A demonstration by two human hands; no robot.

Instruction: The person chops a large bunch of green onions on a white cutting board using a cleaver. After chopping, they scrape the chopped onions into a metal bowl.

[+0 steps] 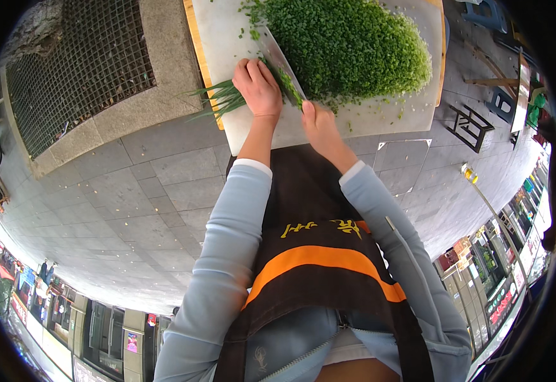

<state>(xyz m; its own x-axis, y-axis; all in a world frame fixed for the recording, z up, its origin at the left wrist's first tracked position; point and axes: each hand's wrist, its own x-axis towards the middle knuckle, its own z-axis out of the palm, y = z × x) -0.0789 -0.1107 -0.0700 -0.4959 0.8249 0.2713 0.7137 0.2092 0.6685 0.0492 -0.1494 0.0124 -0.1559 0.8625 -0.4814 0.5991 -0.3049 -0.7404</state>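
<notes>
My right hand (321, 125) is closed round the handle end of a broad-bladed kitchen knife (278, 56), its blade slanting up and to the left over a white cutting board (388, 119). Bits of cut green stick to the blade. Beside the blade, my left hand (259, 88) presses a bunch of long green scallions or chives (225, 99) to the board, fingers curled, the loose ends reaching past the left edge. A large heap of finely chopped greens (349, 52) covers much of the board to the right of the knife. The knife's handle is hidden in my fist.
The board rests on a wooden surface (219, 114) whose edges show at both sides. A stone-edged metal grate (82, 71) lies left, by a tree trunk (34, 28). A dark stool frame (470, 128) stands at the right on the paving (163, 191).
</notes>
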